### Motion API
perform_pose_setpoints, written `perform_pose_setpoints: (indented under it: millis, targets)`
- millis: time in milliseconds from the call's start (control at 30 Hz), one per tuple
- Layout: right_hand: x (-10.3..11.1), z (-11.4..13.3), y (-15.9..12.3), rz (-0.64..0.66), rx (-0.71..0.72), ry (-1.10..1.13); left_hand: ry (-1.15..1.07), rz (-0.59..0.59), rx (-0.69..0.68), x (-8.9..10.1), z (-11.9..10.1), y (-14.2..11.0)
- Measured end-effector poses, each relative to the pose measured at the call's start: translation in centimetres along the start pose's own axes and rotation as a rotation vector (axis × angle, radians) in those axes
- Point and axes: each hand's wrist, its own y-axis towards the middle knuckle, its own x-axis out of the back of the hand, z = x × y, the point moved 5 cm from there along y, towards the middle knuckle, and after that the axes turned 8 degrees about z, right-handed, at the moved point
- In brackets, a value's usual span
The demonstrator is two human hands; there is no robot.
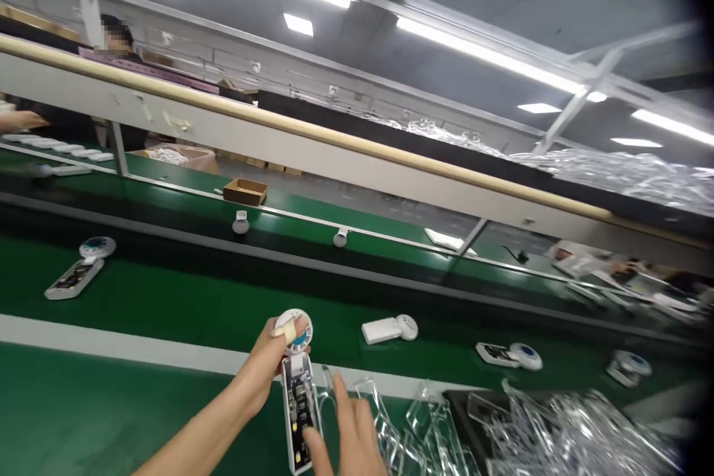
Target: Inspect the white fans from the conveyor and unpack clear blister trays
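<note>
My left hand (262, 364) grips a round white disc (293, 331) with a blue centre, and a beige wrap covers one finger. Below it, a long white unit with an exposed circuit board (300, 409) hangs close to the disc. My right hand (349, 439) pinches that unit's lower end between thumb and finger. Whether the disc and unit are joined is hidden by my fingers. Transparent moulded plastic inserts (404, 424) lie just right of my right hand on the green workbench (111, 409).
Similar disc-and-board pairs (387, 329) lie along the green conveyor belt (184, 290). A heap of transparent inserts (574, 431) fills a black tray (462, 416) at lower right. Beyond a railing (312, 137), a co-worker's hand (22, 120) reaches near several white units.
</note>
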Motion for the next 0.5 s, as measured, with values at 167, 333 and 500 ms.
perform_pose_setpoints:
  millis: [167,333,500]
  targets:
    - [-2.1,3.6,-1.2,-0.045,0.007,-0.192,0.019,0.027,0.02,-1.0,-0.6,-3.5]
    - [-3.5,3.2,-2.9,-0.017,-0.131,-0.227,0.011,-0.055,0.002,-0.9,-0.1,-4.4]
    - [-2.0,2.0,-4.4,0.158,-0.128,0.063,-0.088,-0.098,-0.043,-1.3,2.5,-3.2]
